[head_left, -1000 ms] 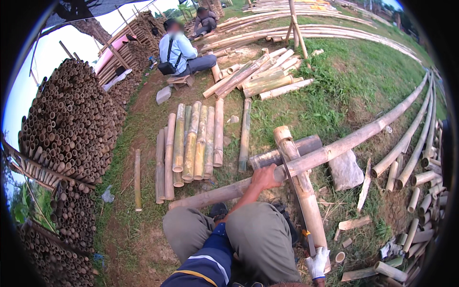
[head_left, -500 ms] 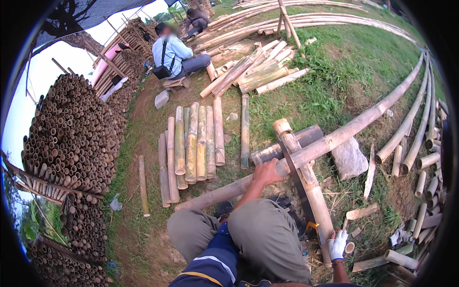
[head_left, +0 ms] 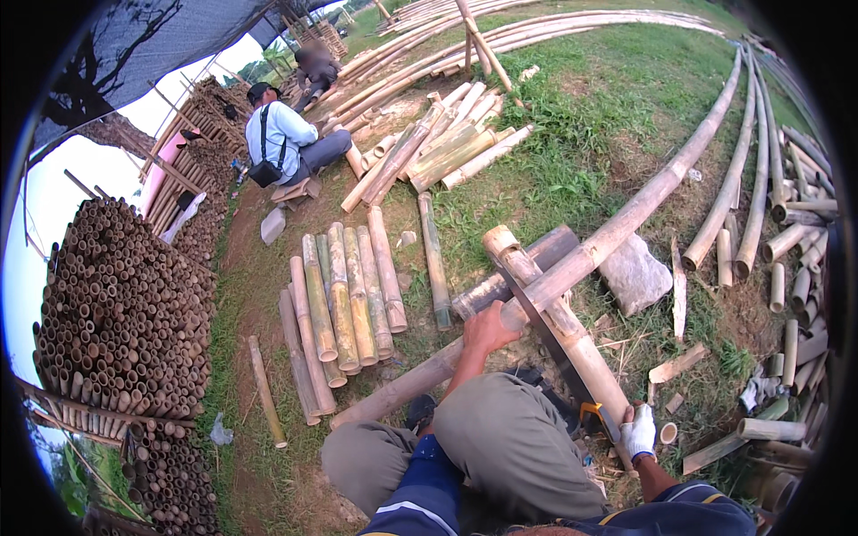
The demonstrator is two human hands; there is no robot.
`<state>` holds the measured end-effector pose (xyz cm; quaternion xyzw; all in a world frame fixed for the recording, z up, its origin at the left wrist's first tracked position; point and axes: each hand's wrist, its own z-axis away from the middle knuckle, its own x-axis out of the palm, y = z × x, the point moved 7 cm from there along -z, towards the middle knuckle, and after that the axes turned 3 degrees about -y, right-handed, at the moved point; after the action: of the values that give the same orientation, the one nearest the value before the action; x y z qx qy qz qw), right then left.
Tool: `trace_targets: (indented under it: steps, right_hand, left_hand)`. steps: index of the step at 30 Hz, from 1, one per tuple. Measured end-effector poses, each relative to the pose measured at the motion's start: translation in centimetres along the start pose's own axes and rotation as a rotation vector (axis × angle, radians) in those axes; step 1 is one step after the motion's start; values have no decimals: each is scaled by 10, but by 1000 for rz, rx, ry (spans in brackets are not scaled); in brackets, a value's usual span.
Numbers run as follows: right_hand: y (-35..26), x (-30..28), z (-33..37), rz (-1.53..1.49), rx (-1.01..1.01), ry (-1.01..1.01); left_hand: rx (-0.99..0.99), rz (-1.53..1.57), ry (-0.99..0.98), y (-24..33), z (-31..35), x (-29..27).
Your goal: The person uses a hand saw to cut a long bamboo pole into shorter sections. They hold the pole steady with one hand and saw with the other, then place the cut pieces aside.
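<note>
A long bamboo pole (head_left: 643, 210) runs from my knees to the far right, lying across a thick, notched bamboo support (head_left: 583, 350). My bare left hand (head_left: 487, 329) is closed over the pole, just left of a handsaw (head_left: 561, 357). The saw's dark blade crosses the pole where it meets the support. In a white glove, my right hand (head_left: 639, 432) is closed at the saw's handle end, beside its yellow-orange part; the grip itself is mostly hidden by the fingers. A dark, thick bamboo piece (head_left: 527, 268) lies beyond the pole.
Cut bamboo lengths (head_left: 357, 290) lie in a row ahead on the left. A large stack of bamboo (head_left: 125, 313) stands at far left. Beside the support sits a pale rock (head_left: 636, 275). Offcuts (head_left: 773, 429) litter the right. A person in light blue (head_left: 284, 143) sits farther off.
The view has shifted, so most of the scene sits farther left. More of my right sleeve shows. Both hands keep their holds, with the saw still across the pole.
</note>
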<state>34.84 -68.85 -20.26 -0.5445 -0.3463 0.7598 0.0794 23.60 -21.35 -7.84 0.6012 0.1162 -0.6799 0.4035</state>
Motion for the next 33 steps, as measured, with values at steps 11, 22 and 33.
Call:
trace_targets:
  steps: [11, 22, 33]
  right_hand:
    - [23, 12, -5, 76, -32, 72]
    - [10, 10, -1, 51, -9, 31]
    - [24, 19, -7, 52, -66, 61]
  left_hand:
    - [79, 8, 54, 7, -1, -2]
    - [89, 39, 83, -3, 1, -1]
    - [70, 29, 80, -2, -1, 0]
